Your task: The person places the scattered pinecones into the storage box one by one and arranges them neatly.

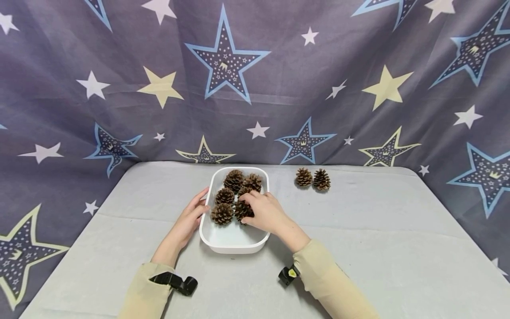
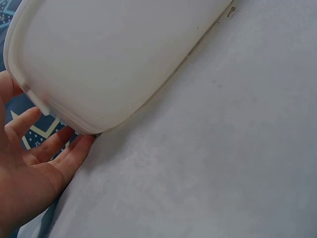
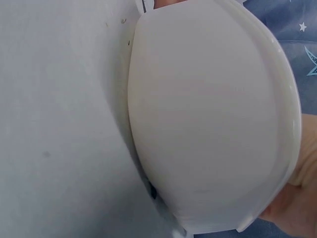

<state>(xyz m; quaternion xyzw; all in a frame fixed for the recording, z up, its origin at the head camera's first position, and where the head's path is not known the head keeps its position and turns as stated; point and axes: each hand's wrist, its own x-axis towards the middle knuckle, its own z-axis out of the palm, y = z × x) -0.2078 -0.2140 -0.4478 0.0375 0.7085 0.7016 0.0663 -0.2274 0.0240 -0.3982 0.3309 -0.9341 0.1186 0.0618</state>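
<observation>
Nearest, sleeves [image 1: 145, 290] are carrying wrist cameras [image 1: 189, 285]. The white box [image 1: 235, 250] is standing on the surface [image 1: 338, 248]; the left hand [image 1: 188, 223] is touching its left side, fingers loosely spread. Inside, the right hand [image 1: 268, 215] is holding one cone [image 1: 241, 211] between curled fingers, five other cones [image 1: 222, 214] lying beside and beyond. Farther, two cones [image 1: 304, 177] are lying rightward; starry cloth [image 1: 271, 79] is hanging behind.

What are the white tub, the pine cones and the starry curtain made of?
Tub: probably smooth, slightly glossy plastic; its rounded walls and soft shine suggest it, though enamel is possible.
Pine cones: apparently natural, woody and dull brown, with open scales.
Curtain: matte cloth, judging by its creases and soft folds; fibre unclear.
</observation>
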